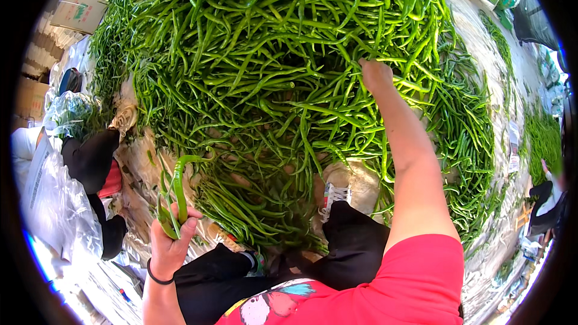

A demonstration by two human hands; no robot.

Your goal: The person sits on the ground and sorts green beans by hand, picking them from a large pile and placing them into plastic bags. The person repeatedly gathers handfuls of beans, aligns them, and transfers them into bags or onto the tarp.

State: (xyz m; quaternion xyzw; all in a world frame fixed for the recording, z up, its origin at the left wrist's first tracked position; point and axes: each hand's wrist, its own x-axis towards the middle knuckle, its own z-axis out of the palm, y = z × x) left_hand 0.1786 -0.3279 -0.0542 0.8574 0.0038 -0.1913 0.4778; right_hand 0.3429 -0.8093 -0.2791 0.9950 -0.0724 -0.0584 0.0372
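Note:
A large heap of long green chili peppers [253, 49] spreads on the ground before me. My left hand [169, 243] is held up at the lower left, its fingers and thumb closed around a few green chili peppers [180, 185], one of them curled at its end. My right arm reaches out to the heap's right side. There my right hand [378, 76] touches peppers with curled fingers; its fingertips are partly hidden, so a grip on one is not clear. Close to my feet, several peppers lie roughly side by side in a bunch [235, 210].
My white-laced shoe [336, 194] stands at the heap's near edge. Clear plastic bags [67, 198] and a person's dark-clad leg [92, 160] are at the left. Cardboard boxes [81, 2] stand at the upper left. Another person [544, 198] is at the far right, near more peppers [542, 144].

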